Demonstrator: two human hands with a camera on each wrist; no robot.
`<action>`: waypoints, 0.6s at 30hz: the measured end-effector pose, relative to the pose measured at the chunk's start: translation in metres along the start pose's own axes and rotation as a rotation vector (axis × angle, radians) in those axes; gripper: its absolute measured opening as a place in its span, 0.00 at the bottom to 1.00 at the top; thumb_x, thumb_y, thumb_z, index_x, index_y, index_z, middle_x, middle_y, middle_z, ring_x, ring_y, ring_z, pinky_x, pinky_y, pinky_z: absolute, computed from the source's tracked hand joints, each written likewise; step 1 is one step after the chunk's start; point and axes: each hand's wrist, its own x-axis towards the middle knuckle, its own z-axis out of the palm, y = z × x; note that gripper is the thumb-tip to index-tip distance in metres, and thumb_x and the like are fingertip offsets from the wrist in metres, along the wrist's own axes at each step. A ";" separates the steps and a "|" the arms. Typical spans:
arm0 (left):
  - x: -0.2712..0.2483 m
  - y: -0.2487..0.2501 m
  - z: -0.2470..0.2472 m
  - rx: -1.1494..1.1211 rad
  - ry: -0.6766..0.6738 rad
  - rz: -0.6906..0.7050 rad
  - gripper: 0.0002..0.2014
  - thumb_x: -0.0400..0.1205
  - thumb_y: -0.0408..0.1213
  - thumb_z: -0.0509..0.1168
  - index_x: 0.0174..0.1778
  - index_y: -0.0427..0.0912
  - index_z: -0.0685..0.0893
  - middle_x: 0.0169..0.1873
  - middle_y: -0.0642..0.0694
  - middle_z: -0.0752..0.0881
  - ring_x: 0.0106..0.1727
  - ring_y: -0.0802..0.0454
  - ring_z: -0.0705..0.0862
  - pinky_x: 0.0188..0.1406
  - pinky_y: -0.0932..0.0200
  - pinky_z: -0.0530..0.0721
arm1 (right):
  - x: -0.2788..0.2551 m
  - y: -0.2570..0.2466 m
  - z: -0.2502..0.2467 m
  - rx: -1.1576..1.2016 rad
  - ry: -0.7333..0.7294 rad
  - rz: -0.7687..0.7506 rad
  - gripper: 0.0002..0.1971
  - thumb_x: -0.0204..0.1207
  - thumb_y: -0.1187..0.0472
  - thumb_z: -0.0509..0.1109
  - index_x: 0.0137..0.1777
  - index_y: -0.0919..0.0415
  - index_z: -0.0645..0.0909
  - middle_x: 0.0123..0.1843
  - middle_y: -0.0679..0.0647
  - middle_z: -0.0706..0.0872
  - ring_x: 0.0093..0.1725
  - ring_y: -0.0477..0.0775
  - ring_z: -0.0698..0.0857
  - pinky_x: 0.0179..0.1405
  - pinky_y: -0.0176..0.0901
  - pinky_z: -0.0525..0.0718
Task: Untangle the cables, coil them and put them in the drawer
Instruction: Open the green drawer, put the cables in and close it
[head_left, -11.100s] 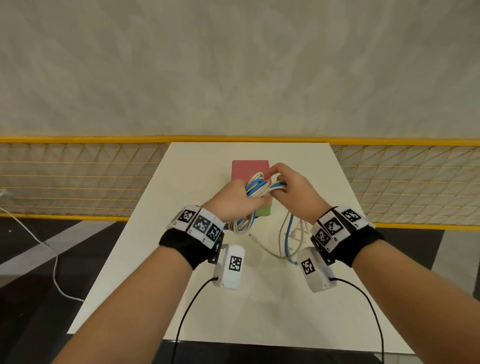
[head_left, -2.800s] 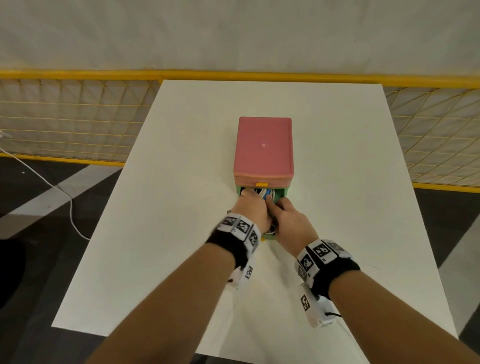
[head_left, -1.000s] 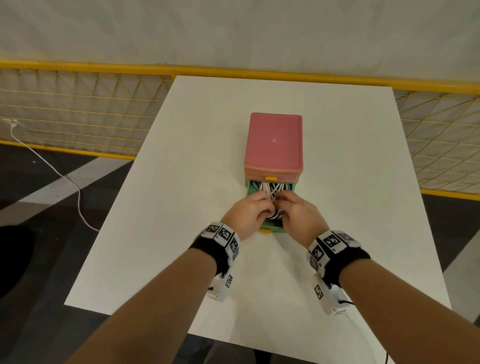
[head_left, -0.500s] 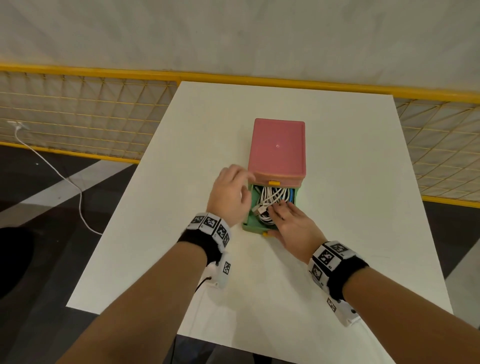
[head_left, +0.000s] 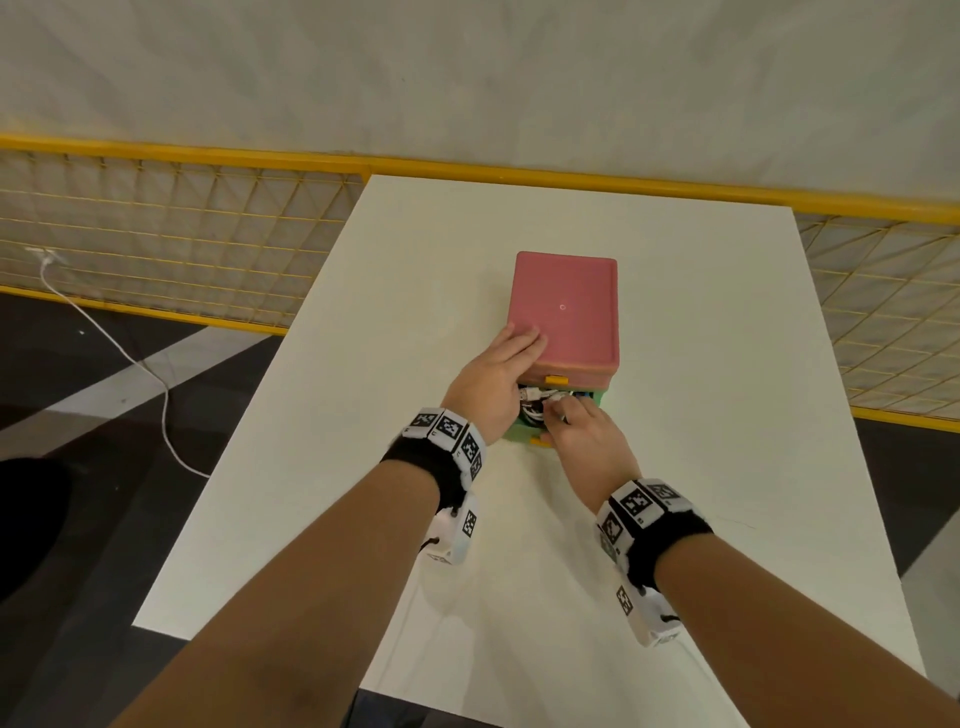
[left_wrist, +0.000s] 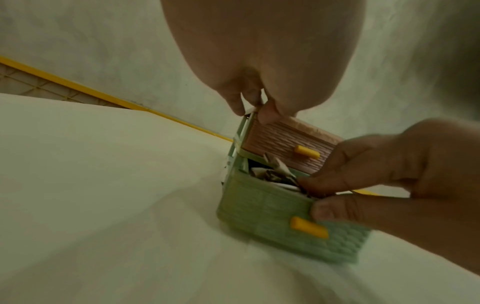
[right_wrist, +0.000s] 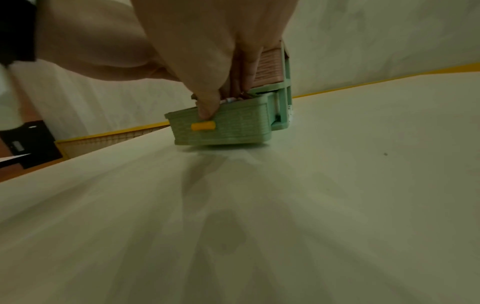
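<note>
We note the left hand lying flat on the near left corner of the pink box top, fingers straight and together, palm down. From the left wrist view its fingertips touch the box's upper left edge; nothing is curled round or pinched.

The right hand is at the green drawer, which stands pulled out toward us from the bottom of the box. Its thumb presses the drawer's front face just above the yellow handle, while the other fingers reach down over the front rim into the drawer. So we read this hand as pinching the drawer front between thumb and fingers. Whether those inner fingers also press on the contents, we cannot tell; their tips are hidden.

The cables lie inside the drawer, a bundle of white with a bit of blue at the right, directly under and beside the right fingers and just right of the left palm's heel. In the left wrist view the bundle fills the gap between the drawer front and the pink upper drawer, which is closed, its own yellow handle visible.

The box sits mid table, white surface. Both wrists carry marker bands. Behind the table runs a yellow mesh fence; a white cord trails on the dark floor at left.
</note>
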 end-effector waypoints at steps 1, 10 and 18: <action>0.000 0.000 0.000 -0.011 0.001 -0.001 0.31 0.80 0.18 0.55 0.81 0.41 0.67 0.82 0.47 0.66 0.85 0.48 0.56 0.79 0.66 0.52 | 0.003 0.002 0.000 0.023 -0.018 0.030 0.14 0.62 0.72 0.77 0.49 0.67 0.86 0.46 0.60 0.87 0.44 0.62 0.86 0.42 0.48 0.87; -0.001 -0.007 0.006 -0.071 0.018 -0.025 0.33 0.81 0.16 0.53 0.81 0.45 0.68 0.82 0.51 0.65 0.85 0.54 0.54 0.79 0.68 0.52 | 0.005 -0.002 0.001 0.155 0.053 -0.097 0.28 0.53 0.79 0.78 0.58 0.67 0.85 0.55 0.60 0.89 0.50 0.62 0.89 0.50 0.50 0.88; -0.001 -0.007 0.005 -0.079 0.000 -0.058 0.34 0.81 0.17 0.52 0.81 0.49 0.67 0.82 0.54 0.64 0.85 0.58 0.52 0.78 0.72 0.49 | 0.016 -0.013 0.011 0.030 0.001 -0.131 0.25 0.53 0.73 0.74 0.56 0.68 0.86 0.53 0.63 0.90 0.48 0.60 0.91 0.51 0.49 0.89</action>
